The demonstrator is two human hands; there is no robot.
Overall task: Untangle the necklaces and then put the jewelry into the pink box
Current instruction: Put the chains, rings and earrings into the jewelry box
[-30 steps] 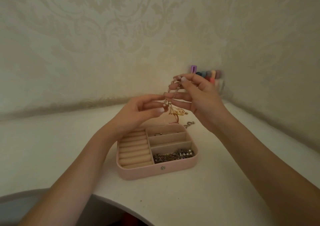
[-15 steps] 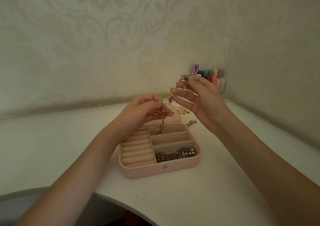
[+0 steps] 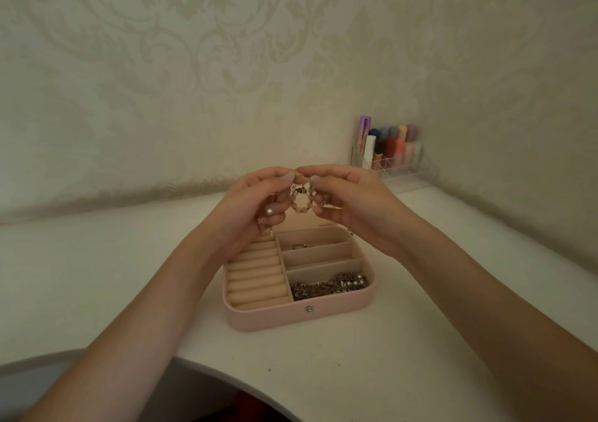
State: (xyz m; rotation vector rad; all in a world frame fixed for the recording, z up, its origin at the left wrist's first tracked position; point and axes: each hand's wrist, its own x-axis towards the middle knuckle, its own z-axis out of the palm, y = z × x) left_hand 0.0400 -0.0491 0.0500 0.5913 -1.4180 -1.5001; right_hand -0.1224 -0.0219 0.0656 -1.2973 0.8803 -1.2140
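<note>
A pale beaded necklace (image 3: 303,206) with a gold chain hangs in a small loop between both hands, above the back of the open pink box (image 3: 275,318). My left hand (image 3: 252,208) pinches its left end with thumb and forefinger. My right hand (image 3: 352,201) pinches the right end the same way. The two hands nearly touch at the fingertips. In the box, the front right compartment holds a heap of silver and pearl jewelry (image 3: 330,285), and a ring (image 3: 299,246) lies in the back right one. The left side has padded ring rolls.
The box stands on a white table (image 3: 97,276) with a curved front edge, set in a corner of patterned wallpaper. A clear organizer (image 3: 393,159) with lipsticks and tubes stands at the back right, close behind my right hand.
Both hands came together in front of me and now hold the beaded necklace between them. The left hand rose from above the box, and the right hand dropped a little.
</note>
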